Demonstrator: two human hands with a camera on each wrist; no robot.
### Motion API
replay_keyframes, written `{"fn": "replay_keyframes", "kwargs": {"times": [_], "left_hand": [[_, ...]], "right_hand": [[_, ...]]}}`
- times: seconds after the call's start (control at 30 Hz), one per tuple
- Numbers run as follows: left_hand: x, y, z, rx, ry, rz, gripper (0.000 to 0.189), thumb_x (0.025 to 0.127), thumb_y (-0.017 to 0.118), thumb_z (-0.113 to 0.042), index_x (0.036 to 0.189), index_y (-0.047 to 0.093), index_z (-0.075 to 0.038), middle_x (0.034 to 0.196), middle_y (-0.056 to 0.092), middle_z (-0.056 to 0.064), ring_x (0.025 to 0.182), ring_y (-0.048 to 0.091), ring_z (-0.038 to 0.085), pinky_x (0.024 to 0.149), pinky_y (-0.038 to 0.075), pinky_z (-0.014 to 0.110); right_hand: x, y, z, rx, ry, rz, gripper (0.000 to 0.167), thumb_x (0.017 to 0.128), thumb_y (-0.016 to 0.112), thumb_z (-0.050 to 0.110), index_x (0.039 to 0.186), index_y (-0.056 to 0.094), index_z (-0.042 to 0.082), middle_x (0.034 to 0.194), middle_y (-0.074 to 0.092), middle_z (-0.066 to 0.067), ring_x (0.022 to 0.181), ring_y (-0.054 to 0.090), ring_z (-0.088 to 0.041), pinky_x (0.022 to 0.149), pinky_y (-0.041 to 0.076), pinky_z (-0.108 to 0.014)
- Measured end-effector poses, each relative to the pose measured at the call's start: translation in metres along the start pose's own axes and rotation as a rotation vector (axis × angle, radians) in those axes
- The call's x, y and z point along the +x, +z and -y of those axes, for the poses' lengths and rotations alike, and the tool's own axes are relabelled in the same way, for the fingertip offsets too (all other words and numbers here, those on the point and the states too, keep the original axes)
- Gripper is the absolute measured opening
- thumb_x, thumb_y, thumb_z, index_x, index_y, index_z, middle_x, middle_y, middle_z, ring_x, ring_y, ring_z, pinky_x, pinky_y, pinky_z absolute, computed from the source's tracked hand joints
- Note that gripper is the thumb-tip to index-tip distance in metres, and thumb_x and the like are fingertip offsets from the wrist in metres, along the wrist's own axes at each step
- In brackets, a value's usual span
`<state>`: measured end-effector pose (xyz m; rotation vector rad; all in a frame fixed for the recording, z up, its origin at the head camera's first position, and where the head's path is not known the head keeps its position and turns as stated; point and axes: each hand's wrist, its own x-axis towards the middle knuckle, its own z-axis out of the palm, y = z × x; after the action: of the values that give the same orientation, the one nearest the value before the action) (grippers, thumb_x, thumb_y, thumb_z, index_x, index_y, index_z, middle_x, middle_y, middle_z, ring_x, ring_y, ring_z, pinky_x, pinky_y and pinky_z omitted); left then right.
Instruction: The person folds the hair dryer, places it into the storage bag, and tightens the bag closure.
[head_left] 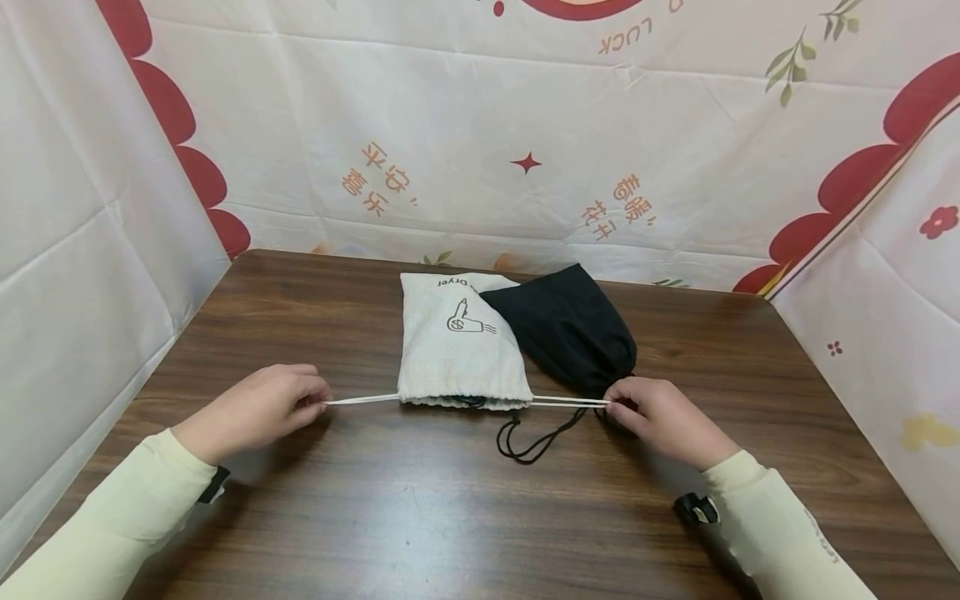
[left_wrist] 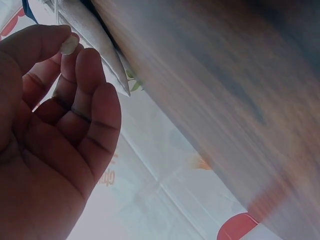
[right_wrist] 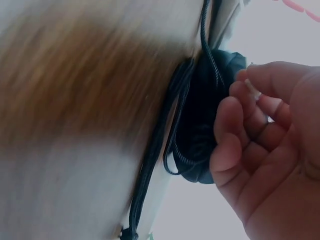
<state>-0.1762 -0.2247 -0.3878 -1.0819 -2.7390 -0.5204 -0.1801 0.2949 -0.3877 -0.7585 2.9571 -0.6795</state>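
A white drawstring bag (head_left: 457, 350) with a printed hair dryer lies flat on the table, its gathered mouth toward me and slightly gaping, with something dark inside. My left hand (head_left: 273, 408) pinches the white drawstring (head_left: 363, 400) on the left between thumb and index finger; the left wrist view shows the cord's pale end (left_wrist: 69, 46) at those fingertips. On the other side my right hand (head_left: 667, 421) pinches the right-hand cords (head_left: 566, 402). Both cords run out straight from the bag. Just behind my right hand sits a black drawstring bag (head_left: 570, 329), partly overlapping the white one.
The black bag's cord (head_left: 525, 454) loops loosely on the wooden table (head_left: 420, 517) in front of the white bag's mouth. A printed white cloth (head_left: 465, 108) hangs behind the table and along both sides.
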Motion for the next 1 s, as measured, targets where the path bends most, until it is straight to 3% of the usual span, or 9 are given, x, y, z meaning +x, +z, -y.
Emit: {"fn": "replay_keyframes", "kwargs": {"times": [0.37,1.0], "left_hand": [[-0.002,0.002,0.005,0.021,0.060,-0.069,0.017,0.079,0.076,0.001,0.083,0.072,-0.015,0.078,0.054,-0.015,0.064,0.049,-0.002,0.058,0.046,0.023],[-0.007,-0.001,0.014,0.059,0.026,-0.056,0.018,0.079,0.078,0.000,0.083,0.071,-0.016,0.079,0.054,-0.014,0.064,0.049,-0.002,0.058,0.047,0.024]], "right_hand": [[-0.004,-0.002,-0.004,-0.045,-0.057,-0.036,0.012,0.093,0.069,0.008,0.089,0.066,0.020,0.077,0.053,0.012,0.067,0.049,-0.006,0.060,0.041,-0.025],[-0.012,-0.005,-0.012,-0.054,-0.044,-0.047,0.015,0.095,0.067,0.010,0.086,0.063,0.021,0.073,0.049,0.014,0.064,0.047,-0.004,0.059,0.039,-0.025]]}}
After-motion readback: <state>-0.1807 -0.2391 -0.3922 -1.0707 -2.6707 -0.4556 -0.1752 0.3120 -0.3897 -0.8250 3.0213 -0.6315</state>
